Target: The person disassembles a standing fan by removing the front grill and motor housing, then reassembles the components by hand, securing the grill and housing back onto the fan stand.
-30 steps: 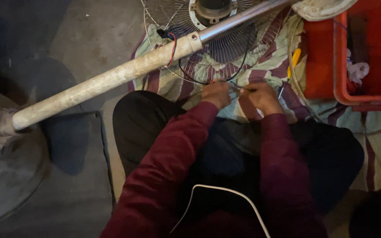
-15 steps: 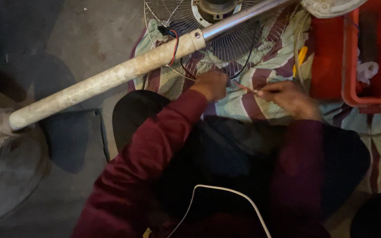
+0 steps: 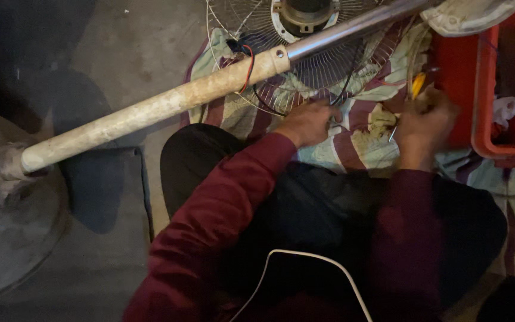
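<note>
on a bare concrete floor [image 3: 120,48], a striped cloth [image 3: 359,128] lies under the fan pole [image 3: 168,104]. below the pole, the left hand [image 3: 308,122] pinches thin wires [image 3: 344,124]; the right hand [image 3: 425,119] grips a yellow-handled tool [image 3: 417,85]. keep the wires taut, the tool steady.

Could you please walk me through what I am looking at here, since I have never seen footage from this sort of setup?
There is no machine here. The single picture comes from a camera worn on a person's head, looking down at their own lap and two bare hands in dark red sleeves. The left hand rests on a striped cloth spread on the floor, touching thin wires there. The right hand is closed around a small tool with a yellow handle, beside a red plastic crate. A long stand pole, off-white then shiny metal, lies slanted across the view over a wire fan grille. A round grey base sits at the left.
</note>
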